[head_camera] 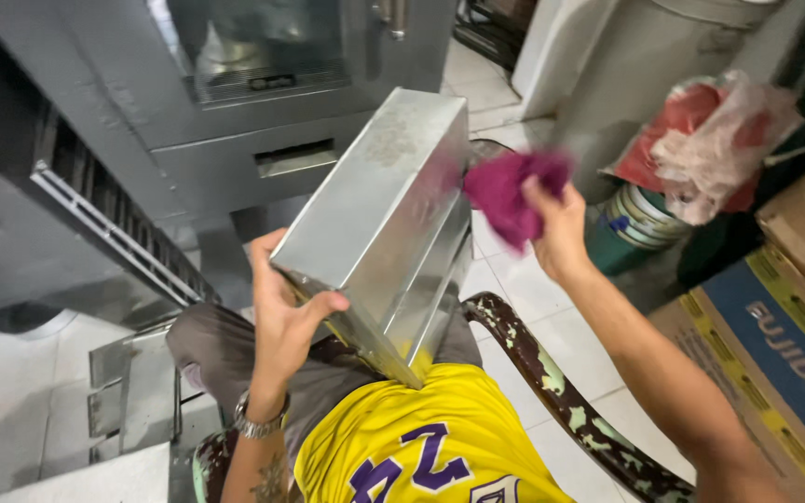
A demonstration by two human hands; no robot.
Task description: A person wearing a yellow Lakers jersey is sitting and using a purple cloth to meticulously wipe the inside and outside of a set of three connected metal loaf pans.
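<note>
1. Now the left hand [283,312] grips the lower corner of a metal tray [375,219], thumb over the front face and fingers curled behind; the tray stands tilted on the person's lap, its near edge resting against the yellow shirt [421,433].
2. The right hand [556,224] is closed around a purple cloth [507,191], bunched in the fingers; the cloth is at the tray's upper right edge, touching it or just beside it, I cannot tell which.
3. The person sits on a worn chair [552,387]; a grey oven [235,102] is in front, a cardboard box [775,345] at the right, a plastic bag [710,140] behind it.
4. I judge the tray can slip; only one hand holds it, at one corner, and a push from the cloth at the far top may turn it off the lap.
5. The thin metal edges look sharp; a fast wipe along them may cut the fingers or catch the cloth.
</note>
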